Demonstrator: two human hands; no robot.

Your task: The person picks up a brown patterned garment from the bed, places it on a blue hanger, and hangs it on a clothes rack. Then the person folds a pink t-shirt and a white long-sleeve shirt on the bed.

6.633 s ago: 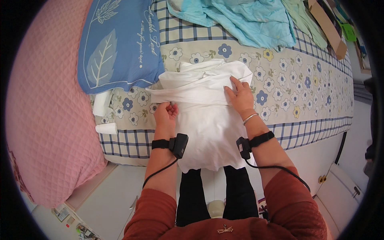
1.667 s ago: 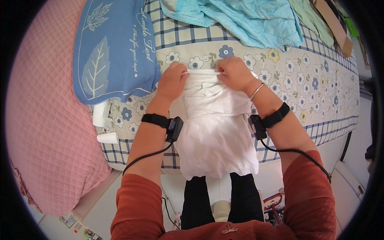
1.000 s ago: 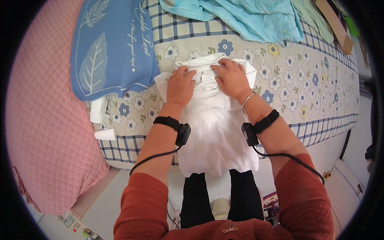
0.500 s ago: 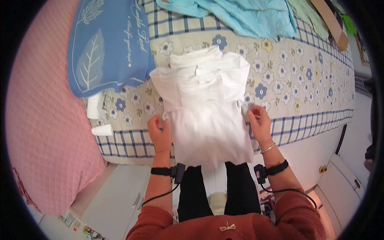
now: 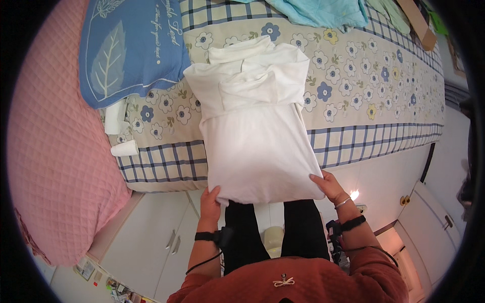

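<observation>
A white long-sleeved garment (image 5: 255, 131) lies on the flowered bedsheet (image 5: 353, 76) with its sleeves folded across the chest. Its lower part hangs over the bed's front edge. My left hand (image 5: 210, 199) grips the hem's left corner. My right hand (image 5: 329, 186) grips the hem's right corner. Both wrists wear black bands with cables.
A blue pillow (image 5: 134, 48) with a leaf print lies left of the garment, and a pink quilted cover (image 5: 55, 151) is further left. Turquoise cloth (image 5: 323, 10) lies at the back of the bed. Two white rolls (image 5: 124, 147) sit near the bed's edge. White cabinets (image 5: 151, 242) stand below.
My hands left the folded sleeves near the collar, slid down the garment's sides and now hold the bottom hem at its two corners.
</observation>
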